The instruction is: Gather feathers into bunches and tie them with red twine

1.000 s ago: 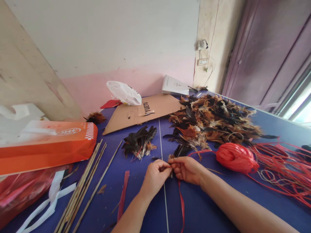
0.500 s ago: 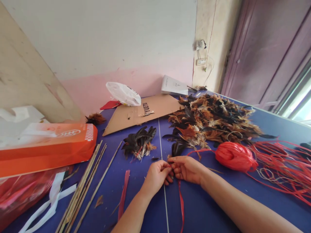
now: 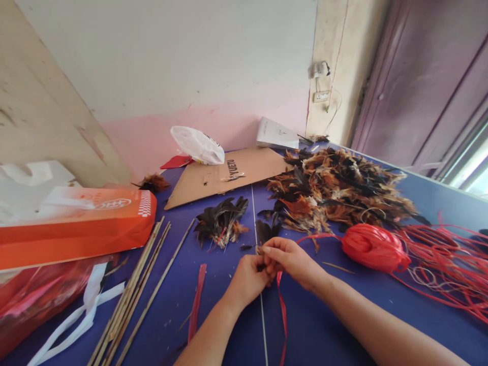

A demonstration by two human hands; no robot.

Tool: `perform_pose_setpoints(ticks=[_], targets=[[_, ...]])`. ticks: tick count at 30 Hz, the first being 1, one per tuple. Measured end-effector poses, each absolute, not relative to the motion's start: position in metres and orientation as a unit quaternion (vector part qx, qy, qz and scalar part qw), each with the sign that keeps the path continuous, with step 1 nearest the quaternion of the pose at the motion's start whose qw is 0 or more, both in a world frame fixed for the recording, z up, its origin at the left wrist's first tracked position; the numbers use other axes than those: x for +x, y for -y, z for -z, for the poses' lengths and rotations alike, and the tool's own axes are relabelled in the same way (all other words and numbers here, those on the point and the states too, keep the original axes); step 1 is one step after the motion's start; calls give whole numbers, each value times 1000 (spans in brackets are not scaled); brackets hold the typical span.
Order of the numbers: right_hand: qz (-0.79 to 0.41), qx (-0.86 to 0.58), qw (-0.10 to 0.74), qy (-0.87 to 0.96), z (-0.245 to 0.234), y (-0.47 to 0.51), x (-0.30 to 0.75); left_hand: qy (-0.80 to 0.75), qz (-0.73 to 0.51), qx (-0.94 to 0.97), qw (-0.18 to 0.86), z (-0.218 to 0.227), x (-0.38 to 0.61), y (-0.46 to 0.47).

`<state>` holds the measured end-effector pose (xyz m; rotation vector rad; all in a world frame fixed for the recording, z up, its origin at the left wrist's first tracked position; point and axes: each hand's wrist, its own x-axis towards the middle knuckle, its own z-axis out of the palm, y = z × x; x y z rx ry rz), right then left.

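Observation:
Both my hands meet at the middle of the blue table (image 3: 328, 330). My left hand (image 3: 247, 279) is closed round the quill ends of a small bunch of dark feathers (image 3: 267, 231). My right hand (image 3: 292, 259) pinches the same bunch from above, fingers curled, with a red plastic strip (image 3: 282, 315) trailing down from it toward me. The feather tips fan out just beyond my fingers.
A big heap of brown and black feathers (image 3: 339, 190) lies at the back right, a tied dark bunch (image 3: 223, 221) left of it. A red raffia ball (image 3: 373, 247) and loose red strands (image 3: 450, 264) are at right. Thin sticks (image 3: 139, 290), an orange box (image 3: 76, 223) and cardboard (image 3: 229, 173) lie left and back.
My hands have drawn closer together and slightly nearer the heap; the right hand now sits over the left, and the feather bunch stands more upright.

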<state>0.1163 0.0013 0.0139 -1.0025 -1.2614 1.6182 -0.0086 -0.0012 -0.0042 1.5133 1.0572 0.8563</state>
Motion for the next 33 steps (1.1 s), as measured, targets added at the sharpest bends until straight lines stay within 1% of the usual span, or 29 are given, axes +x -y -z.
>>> perform_pose_setpoints(ticks=[5, 7, 9, 10, 12, 14, 16, 18, 20, 23, 26, 28, 31, 33], targets=[[-671, -335, 466, 468, -13, -9, 127, -474, -341, 629, 513, 4, -7, 1], [-645, -350, 482, 479, -12, -12, 134, -483, -346, 607, 528, 4, -6, -1], [-580, -407, 471, 525, -11, -13, 142, -490, -346, 591, 540, 5, -6, -3], [-536, -439, 451, 562, -11, -13, 146, -493, -344, 586, 543, 6, -6, -4], [-456, -482, 380, 644, -11, -11, 153, -498, -342, 581, 545, 7, -7, -5], [-396, -496, 302, 711, -11, -7, 155, -500, -338, 582, 545, 7, -8, -6], [-329, -508, 249, 756, -11, -3, 154, -498, -333, 586, 545, 7, -9, -7], [-252, -517, 226, 786, -11, 0, 152, -497, -332, 589, 543, 7, -10, -7], [-205, -507, 217, 809, -10, 1, 150, -497, -333, 590, 542, 7, -11, -7], [-201, -472, 205, 833, -10, 1, 152, -500, -335, 580, 549, 7, -12, -8], [-231, -446, 186, 845, -12, 2, 155, -509, -333, 559, 564, 7, -13, -8], [-254, -441, 191, 839, -13, 1, 155, -514, -329, 552, 568, 5, -13, -8], [-291, -469, 269, 789, -13, -3, 151, -515, -322, 553, 569, 3, -14, -6], [-357, -477, 318, 737, -10, -5, 148, -511, -313, 568, 564, 3, -16, -5]])
